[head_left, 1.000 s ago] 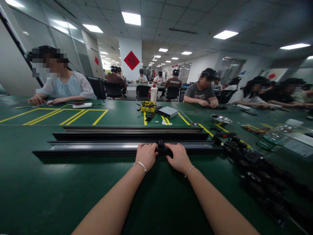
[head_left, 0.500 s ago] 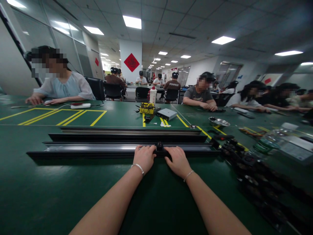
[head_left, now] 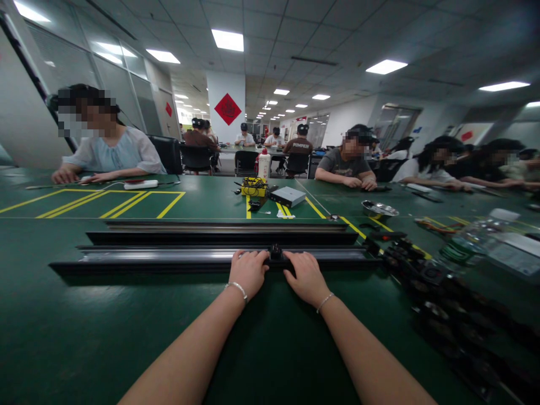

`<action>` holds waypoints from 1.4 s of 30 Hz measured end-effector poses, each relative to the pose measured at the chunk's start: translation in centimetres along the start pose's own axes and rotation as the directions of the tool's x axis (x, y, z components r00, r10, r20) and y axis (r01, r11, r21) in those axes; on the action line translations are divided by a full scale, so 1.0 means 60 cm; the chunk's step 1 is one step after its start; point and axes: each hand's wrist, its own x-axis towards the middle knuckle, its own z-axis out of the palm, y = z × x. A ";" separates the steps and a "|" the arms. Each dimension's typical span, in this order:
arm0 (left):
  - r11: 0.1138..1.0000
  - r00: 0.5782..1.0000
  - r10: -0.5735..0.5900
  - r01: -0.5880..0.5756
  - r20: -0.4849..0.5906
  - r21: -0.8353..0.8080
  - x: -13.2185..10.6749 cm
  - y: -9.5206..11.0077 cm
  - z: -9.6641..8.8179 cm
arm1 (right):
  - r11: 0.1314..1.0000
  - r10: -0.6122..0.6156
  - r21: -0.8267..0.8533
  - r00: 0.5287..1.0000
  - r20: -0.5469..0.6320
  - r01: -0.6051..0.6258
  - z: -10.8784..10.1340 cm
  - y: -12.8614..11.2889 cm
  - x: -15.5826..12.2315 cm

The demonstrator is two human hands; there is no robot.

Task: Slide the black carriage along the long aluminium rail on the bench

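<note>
Black rail (head_left: 169,256), both hands (head_left: 248,271) on edge

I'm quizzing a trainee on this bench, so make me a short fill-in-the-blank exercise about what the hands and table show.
1. Both hands rest on the nearest long black ____.
2. The small black part sits ____ the left hand and right hand.
3. The table surface is ____ in colour.
4. Each wrist wears a thin ____.

Missing words: rail; between; green; bracelet
</note>
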 end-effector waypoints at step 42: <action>0.997 0.995 0.025 -0.018 -0.095 0.070 -0.001 0.001 0.013 | 1.000 -0.014 0.026 1.000 -0.014 0.015 0.011 0.007 0.003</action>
